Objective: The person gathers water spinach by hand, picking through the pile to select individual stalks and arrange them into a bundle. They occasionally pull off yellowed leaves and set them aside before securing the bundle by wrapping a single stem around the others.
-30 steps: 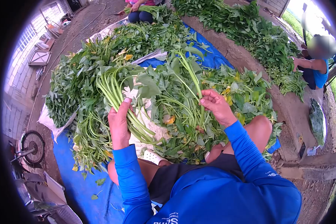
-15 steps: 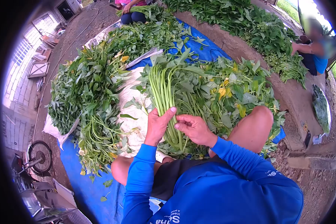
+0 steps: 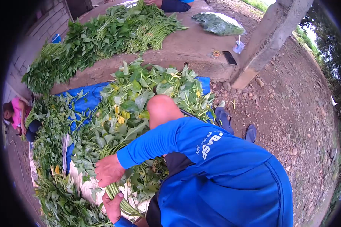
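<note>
A bunch of long-stemmed leafy greens (image 3: pixel 125 206) is held over my lap, its leafy end pointing away from me and its bare stem ends toward me. My left hand (image 3: pixel 112 208) grips the stems low down, with the thumb across them. Higher up, my right hand (image 3: pixel 109 171) is closed round the same bunch, back of the hand upward; its fingertips are mostly hidden. Loose leafy greens (image 3: pixel 140 102) with a few yellow leaves lie by my bent knee. Another heap of greens (image 3: pixel 64 200) lies beyond my left hand.
A blue tarp (image 3: pixel 85 99) and pale sacking (image 3: pixel 88 187) lie under the greens. On the raised ledge are bundled greens (image 3: pixel 113 34), a filled plastic bag (image 3: pixel 218 24), a phone (image 3: pixel 229 58) and a can (image 3: pixel 238 47). Two other people sit nearby. A concrete post (image 3: pixel 269 38) and slippers (image 3: pixel 250 133) are at right.
My view has swung to the right, bringing the post, phone and slippers into sight. Both hands still hold the bunch; my right hand has moved from beside the stems to over them.
</note>
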The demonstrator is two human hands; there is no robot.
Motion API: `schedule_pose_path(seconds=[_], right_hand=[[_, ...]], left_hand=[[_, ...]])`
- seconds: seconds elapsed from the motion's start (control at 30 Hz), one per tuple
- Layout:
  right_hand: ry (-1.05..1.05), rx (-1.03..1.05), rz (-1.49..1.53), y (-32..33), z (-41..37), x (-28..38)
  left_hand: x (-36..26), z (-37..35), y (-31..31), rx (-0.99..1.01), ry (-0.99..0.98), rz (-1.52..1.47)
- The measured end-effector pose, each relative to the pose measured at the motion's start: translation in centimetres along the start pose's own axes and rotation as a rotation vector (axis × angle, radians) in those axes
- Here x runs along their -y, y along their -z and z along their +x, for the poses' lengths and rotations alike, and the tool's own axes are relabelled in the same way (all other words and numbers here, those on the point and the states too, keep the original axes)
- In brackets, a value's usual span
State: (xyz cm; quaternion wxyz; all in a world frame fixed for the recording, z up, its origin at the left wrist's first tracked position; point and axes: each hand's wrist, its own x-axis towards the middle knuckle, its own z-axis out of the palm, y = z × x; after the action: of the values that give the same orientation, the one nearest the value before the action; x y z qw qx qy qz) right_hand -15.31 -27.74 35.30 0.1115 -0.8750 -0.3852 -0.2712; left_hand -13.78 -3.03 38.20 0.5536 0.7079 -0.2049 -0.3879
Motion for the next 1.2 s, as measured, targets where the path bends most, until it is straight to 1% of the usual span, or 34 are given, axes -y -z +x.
schedule_pose_path(seconds=[0.07, 0.1, 0.13, 0.17, 0.2, 0.23, 0.27, 0.3, 0.33, 0.37, 0.4, 0.43, 0.47, 0.53, 0.57, 0.6, 0.63, 0.67, 0.7, 0.73, 0.77, 0.8, 0.83, 0.87, 0.9, 0.93, 0.97, 1.03, 1.07, 1.1, 1.13, 1.17, 1.2], right_hand=[[-0.093, 0.006, -0.01, 0.3, -0.2, 0.4], [-0.144, 0.009, -0.009, 0.7, -0.6, 0.4], [-0.176, 0.016, -0.024, 1.0, -1.1, -0.1], [-0.2, 0.022, -0.038, 1.4, -1.4, -0.8], [-0.22, 0.028, -0.052, 1.7, -1.6, -1.6], [-0.271, 0.005, -0.062, 1.8, -1.7, -2.4], [-0.275, 0.023, -0.111, 1.6, -1.7, -3.1], [-0.275, 0.042, -0.158, 1.3, -1.3, -3.8], [-0.272, 0.061, -0.2, 1.0, -0.9, -4.1], [-0.301, 0.223, -0.222, 1.6, 0.4, -4.1], [-0.268, 0.292, -0.244, 2.0, 1.6, -4.2], [-0.235, 0.361, -0.264, 2.1, 2.9, -4.3], [-0.2, 0.432, -0.283, 2.4, 4.0, -4.2], [-0.15, 0.38, -0.364, 3.0, 4.7, -4.3], [-0.089, 0.321, -0.379, 1.8, 5.5, -4.4], [-0.039, 0.275, -0.335, 1.5, 5.7, -4.8], [-0.045, 0.245, -0.404, 3.0, 5.5, -4.3], [-0.15, 0.316, -0.332, 3.9, 6.3, -4.3], [-0.194, 0.305, -0.302, 5.5, 6.4, -4.6], [-0.345, 0.47, -0.073, 9.2, 7.5, -4.8], [-0.445, 0.385, 0.161, 10.9, 7.2, -5.9], [-0.429, 0.187, 0.239, 11.2, 5.8, -7.3], [-0.552, -0.004, 0.283, 11.5, 4.3, -7.6], [-0.666, -0.061, 0.287, 11.2, 2.9, -7.3], [-0.789, -0.119, 0.278, 10.6, 1.6, -6.5], [-0.822, -0.133, 0.37, 9.8, 0.8, -5.0], [-0.861, -0.148, 0.46, 8.9, -0.3, -3.0], [-0.954, -0.073, 0.742, 6.1, -1.7, 2.0], [-0.947, 0.027, 0.783, 4.6, -2.5, 4.2], [-0.99, 0.327, 0.693, 3.2, -3.0, 6.1], [-0.938, 0.463, 0.564, 0.5, -4.6, 7.6], [-0.971, 0.442, 0.426, -1.7, -5.7, 9.1], [-0.987, 0.353, 0.474, -3.5, -6.7, 9.6]], left_hand=[[-0.1, 0.4, 1.7, 0.084, -0.016, 0.063], [0.9, 1.0, 3.4, 0.06, -0.076, 0.071], [0.4, 1.5, 3.6, 0.032, -0.137, 0.077], [0.3, 1.7, 3.6, -0.094, -0.217, 0.039], [-2.4, 0.5, 1.6, -0.271, -0.197, 0.048], [-2.7, 0.9, 1.8, -0.353, -0.265, 0.189], [-2.6, 1.6, 2.2, -0.437, -0.333, 0.328], [-2.1, 2.3, 2.3, -0.413, -0.384, 0.361], [-2.8, 2.6, 0.6, -0.352, -0.399, 0.395], [-3.4, 2.6, -1.7, -0.336, -0.339, 0.432], [-3.2, 2.8, -3.4, -0.32, -0.278, 0.466], [-1.2, 4.0, -3.8, -0.362, -0.362, 0.569], [1.5, 5.3, -3.9, -0.561, -0.307, 0.648], [0.0, 5.9, -5.9, -0.619, -0.283, 0.417], [3.2, 7.8, -5.1, -0.725, -0.26, 0.084], [0.3, 6.5, -6.3, -0.674, -0.092, 0.199], [0.4, 7.0, -7.0, -0.681, -0.119, 0.015], [1.2, 7.5, -6.5, -0.617, -0.105, -0.11], [2.6, 8.0, -5.7, -0.647, -0.045, -0.259], [2.3, 7.6, -5.7, -0.631, -0.023, -0.398], [3.4, 7.7, -4.7, -0.617, -0.025, -0.485], [3.7, 7.6, -4.3, -0.689, 0.005, -0.541], [4.9, 7.6, -3.4, -0.695, 0.033, -0.613], [8.5, 8.3, -1.6, -0.672, 0.002, -0.649], [9.0, 8.4, -1.7, -0.704, -0.038, -0.714], [9.3, 8.8, -2.1, -0.727, -0.076, -0.777], [10.9, 9.3, -1.8, -0.719, -0.094, -0.813], [11.8, 10.3, -2.7, -0.818, -0.057, -0.84], [12.4, 10.7, -3.2, -0.866, -0.032, -0.854], [14.5, 11.5, -3.1, -0.861, -0.013, -0.873], [14.7, 11.5, -3.5, -0.888, 0.018, -0.868], [14.7, 11.5, -4.3, -0.914, 0.05, -0.861], [14.8, 11.5, -4.8, -0.939, 0.079, -0.855]])
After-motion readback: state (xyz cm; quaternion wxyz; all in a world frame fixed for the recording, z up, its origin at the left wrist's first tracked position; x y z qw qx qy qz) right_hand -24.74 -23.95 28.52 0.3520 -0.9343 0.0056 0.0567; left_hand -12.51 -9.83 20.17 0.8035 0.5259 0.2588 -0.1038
